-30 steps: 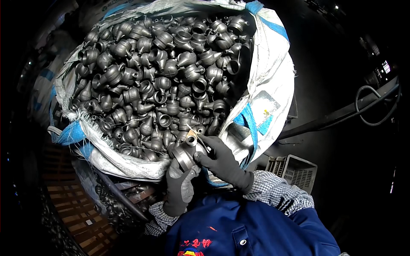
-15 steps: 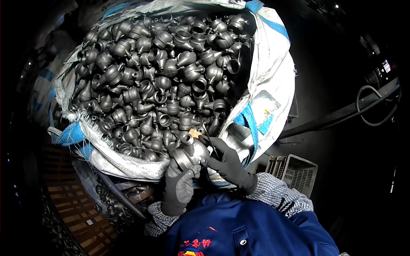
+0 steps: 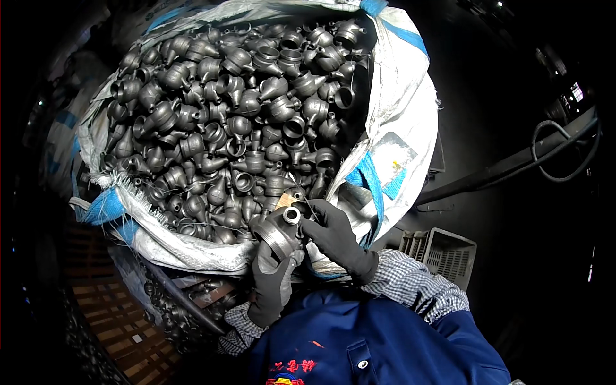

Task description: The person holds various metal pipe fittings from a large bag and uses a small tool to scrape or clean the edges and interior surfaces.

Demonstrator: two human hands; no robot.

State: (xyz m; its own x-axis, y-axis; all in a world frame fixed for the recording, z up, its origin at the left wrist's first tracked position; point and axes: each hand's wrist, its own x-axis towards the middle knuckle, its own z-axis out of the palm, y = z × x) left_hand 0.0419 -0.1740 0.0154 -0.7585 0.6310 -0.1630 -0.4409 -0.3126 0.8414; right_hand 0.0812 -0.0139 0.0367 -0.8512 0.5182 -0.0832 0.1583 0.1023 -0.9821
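Over the near edge of a large sack, my gloved left hand (image 3: 273,282) is closed around a rounded grey metal casting (image 3: 274,234). The casting has a wide ridged collar and a short hollow neck, which now faces up. My gloved right hand (image 3: 335,236) is close against the casting's right side, fingers closed on a thin, dark, rod-like tool (image 3: 307,205). Most of that tool is hidden by the glove, so its kind does not show. Just beyond the neck is a small tan piece (image 3: 286,201) on the heap.
The white woven sack (image 3: 405,90) with blue straps holds a heap of similar castings (image 3: 244,122). A grey plastic crate (image 3: 452,256) stands at right, below a dark slanting bar (image 3: 475,181) with a looped cable. Brown slatted crating (image 3: 115,308) lies at lower left.
The casting has been turned in my left hand, so its neck opening faces up more and sits further right. My right hand has shifted slightly up and left, still beside it.
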